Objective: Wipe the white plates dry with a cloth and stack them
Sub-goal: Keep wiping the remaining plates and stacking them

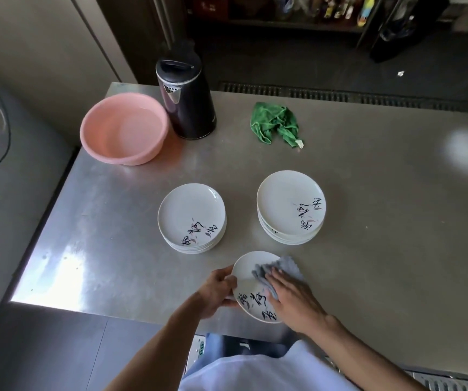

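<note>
On the steel table [382,221] a pink basin [124,128] sits at ten o'clock, with a black kettle [186,100] just beside it at eleven. The left stack [191,218] of white plates stands near the centre. At six o'clock the left hand [217,289] curls its fingers round the rim of a single plate [248,280]. A green cloth [276,122] lies at twelve. The right hand [292,297], fingers straight and together, presses a grey cloth [280,268] onto that plate. The right stack [290,206] stands at one o'clock from it.
</note>
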Tool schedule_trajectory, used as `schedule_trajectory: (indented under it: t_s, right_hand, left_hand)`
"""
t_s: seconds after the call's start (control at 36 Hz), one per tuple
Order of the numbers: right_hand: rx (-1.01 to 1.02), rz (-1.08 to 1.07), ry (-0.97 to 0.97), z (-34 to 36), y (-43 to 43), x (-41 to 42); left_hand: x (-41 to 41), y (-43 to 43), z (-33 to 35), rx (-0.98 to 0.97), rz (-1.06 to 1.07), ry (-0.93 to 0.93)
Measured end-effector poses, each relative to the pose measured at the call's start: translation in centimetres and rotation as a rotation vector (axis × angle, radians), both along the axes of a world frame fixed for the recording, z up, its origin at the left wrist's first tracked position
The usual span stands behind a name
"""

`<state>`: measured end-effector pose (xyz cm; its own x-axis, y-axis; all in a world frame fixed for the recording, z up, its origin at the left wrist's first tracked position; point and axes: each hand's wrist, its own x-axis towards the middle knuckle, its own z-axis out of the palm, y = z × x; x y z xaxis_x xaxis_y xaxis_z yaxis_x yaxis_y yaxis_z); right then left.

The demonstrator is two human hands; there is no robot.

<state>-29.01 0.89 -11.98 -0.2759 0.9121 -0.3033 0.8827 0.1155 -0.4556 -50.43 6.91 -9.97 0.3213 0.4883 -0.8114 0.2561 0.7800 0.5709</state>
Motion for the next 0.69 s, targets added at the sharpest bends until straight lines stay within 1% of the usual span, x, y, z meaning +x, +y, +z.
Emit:
schedule_trajectory:
  t_s: [0.03, 0.08, 0.11, 0.19, 0.25, 0.31, 0.39, 0.44, 0.5, 0.56, 0.58, 0.61, 0.69]
  right_hand:
    - [-0.024, -0.027, -0.016, -0.3, 0.6, -0.7]
    - [-0.064, -0.072, 0.020, -0.6, 1.6, -2.3]
    - [-0.076, -0.058, 0.053, -0.6, 1.8, -3.0]
    - [-0.064, 0.088, 0.178, -0.2, 0.8, -3.9]
    - [-0.102, 0.120, 0.234, -0.1, -0.3, -3.2]
    - [-0.121, 0.129, 0.245, -0.2, -1.5, -1.7]
    - [-0.084, 0.125, 0.197, -0.5, -2.5, 0.1]
    - [-0.046, 0.061, 0.176, -0.7, -2.1, 0.2]
    - [0.000, -0.084, 0.212, -0.9, -0.8, -0.8]
    - [-0.067, -0.290, 0.251, -0.9, 0.8, -2.4]
    - [-0.116, -0.357, 0.288, -0.8, 1.3, -3.3]
    - [-0.127, -0.348, 0.344, -0.7, 1.7, -4.1]
    - [-0.039, -0.062, 0.442, -0.2, 1.2, -5.5]
  left_hand:
    - [0.2, 0.1, 0.2, 0.010, -0.014, -0.001]
    - [0.4, 0.1, 0.5, 0.030, -0.027, -0.013]
    - [0.4, 0.1, 0.6, 0.037, -0.024, -0.020]
    - [-0.2, 0.0, 0.5, 0.035, 0.030, -0.031]
    - [-0.6, -0.1, 0.5, 0.030, 0.059, -0.025]
    - [-0.9, -0.1, 0.4, 0.034, 0.064, -0.021]
    - [-1.1, -0.4, 0.3, 0.036, 0.075, -0.011]
    - [-0.9, -0.7, 0.3, 0.033, 0.080, -0.005]
    - [-0.7, -0.9, 0.4, 0.029, 0.078, -0.005]
    - [-0.3, -1.1, 0.6, 0.032, 0.068, -0.019]
    - [0.0, -1.2, 0.7, 0.038, 0.059, -0.025]
    - [0.2, -1.2, 0.7, 0.043, 0.051, -0.031]
    - [0.4, -1.3, 0.8, 0.050, 0.062, -0.033]
